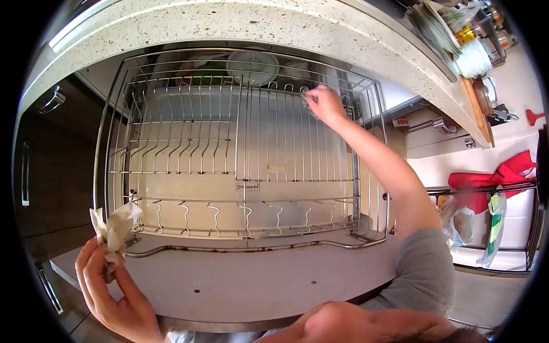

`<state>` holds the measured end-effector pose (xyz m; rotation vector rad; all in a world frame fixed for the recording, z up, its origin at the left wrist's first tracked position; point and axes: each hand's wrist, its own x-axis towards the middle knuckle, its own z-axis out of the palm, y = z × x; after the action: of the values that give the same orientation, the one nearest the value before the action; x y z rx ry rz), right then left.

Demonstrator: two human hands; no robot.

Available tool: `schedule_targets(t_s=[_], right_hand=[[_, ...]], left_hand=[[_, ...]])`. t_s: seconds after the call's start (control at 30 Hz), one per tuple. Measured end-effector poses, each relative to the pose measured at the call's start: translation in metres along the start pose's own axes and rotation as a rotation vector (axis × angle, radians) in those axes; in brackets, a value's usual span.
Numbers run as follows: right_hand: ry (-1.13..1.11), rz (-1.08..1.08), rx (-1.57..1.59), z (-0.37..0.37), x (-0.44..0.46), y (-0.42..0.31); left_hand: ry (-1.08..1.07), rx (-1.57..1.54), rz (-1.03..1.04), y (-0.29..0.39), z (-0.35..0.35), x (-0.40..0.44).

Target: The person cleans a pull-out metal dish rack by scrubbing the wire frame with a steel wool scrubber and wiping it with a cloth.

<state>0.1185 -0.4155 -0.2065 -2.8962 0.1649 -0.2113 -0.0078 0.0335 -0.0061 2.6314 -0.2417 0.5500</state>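
Two hands are at work over one pulled-out wire basket (241, 171), which sits below the speckled bench (246, 24) and behind a single grey drawer front (251, 274). The basket's long axis runs left to right across the view, parallel to the drawer front, while most of its thin rods run front to back. Along its near side stand seven wavy wires (216, 220) in a row, just behind one brown-spotted front rail (229, 250).

The left hand (117, 286) grips one crumpled white wipe (117, 228) between thumb and fingers, at the basket's near left corner. The wipe's long axis is close to upright — its two loose ends point up and away from the fingertips. The right hand (325, 104) reaches to the far right part of the basket, its fingers bunched at the wires; whether they pinch a rod or hold anything, I cannot tell.

One small label plate (247, 186) lies near the middle. Two dark spots (197, 291) mark the drawer front, and one pale round dish (252, 66) shows beyond the far rails.
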Motion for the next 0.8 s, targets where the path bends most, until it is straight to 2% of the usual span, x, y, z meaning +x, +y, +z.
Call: schedule_targets(t_s=[0.13, 0.2, 0.23, 0.27, 0.37, 0.47, 0.53, 0.6, 0.63, 0.67, 0.73, 0.8], right_hand=[[0.114, 0.055, 0.032, 0.014, 0.006, -0.003], [-0.180, 0.085, 0.091, 0.002, 0.006, 0.000], [-0.374, 0.198, 0.105, -0.006, 0.006, -0.001], [-0.369, 0.193, 0.104, -0.006, 0.010, 0.000], [-0.006, 0.116, 0.055, 0.001, 0.025, 0.005], [0.047, 0.068, -0.083, 0.015, 0.009, -0.006], [-0.012, 0.003, -0.117, 0.008, -0.005, -0.007], [-0.128, 0.091, 0.066, -0.002, -0.002, -0.005], [0.004, 0.008, 0.004, 0.005, 0.007, 0.004], [0.004, 0.005, 0.004, 0.011, 0.014, 0.007], [0.190, 0.001, 0.018, 0.020, 0.017, 0.002], [0.191, -0.027, -0.010, 0.025, -0.004, 0.000]], left_hand=[[0.015, 0.041, 0.016, 0.006, 0.001, 0.002], [0.014, 0.012, 0.012, 0.007, 0.001, 0.001], [0.024, 0.011, 0.007, 0.007, 0.000, 0.001], [0.011, 0.012, -0.008, 0.007, 0.000, 0.001], [0.007, 0.031, -0.013, 0.007, 0.002, 0.000], [0.002, 0.038, -0.012, 0.004, 0.004, 0.001], [0.011, 0.020, -0.007, 0.002, 0.002, 0.001], [0.003, -0.008, -0.003, 0.000, 0.002, 0.000], [0.016, -0.010, -0.003, 0.002, 0.002, 0.001], [0.017, -0.007, 0.002, 0.005, 0.002, 0.001], [0.003, -0.002, 0.011, 0.007, 0.004, 0.001], [0.006, 0.034, 0.010, 0.008, 0.002, 0.002]])
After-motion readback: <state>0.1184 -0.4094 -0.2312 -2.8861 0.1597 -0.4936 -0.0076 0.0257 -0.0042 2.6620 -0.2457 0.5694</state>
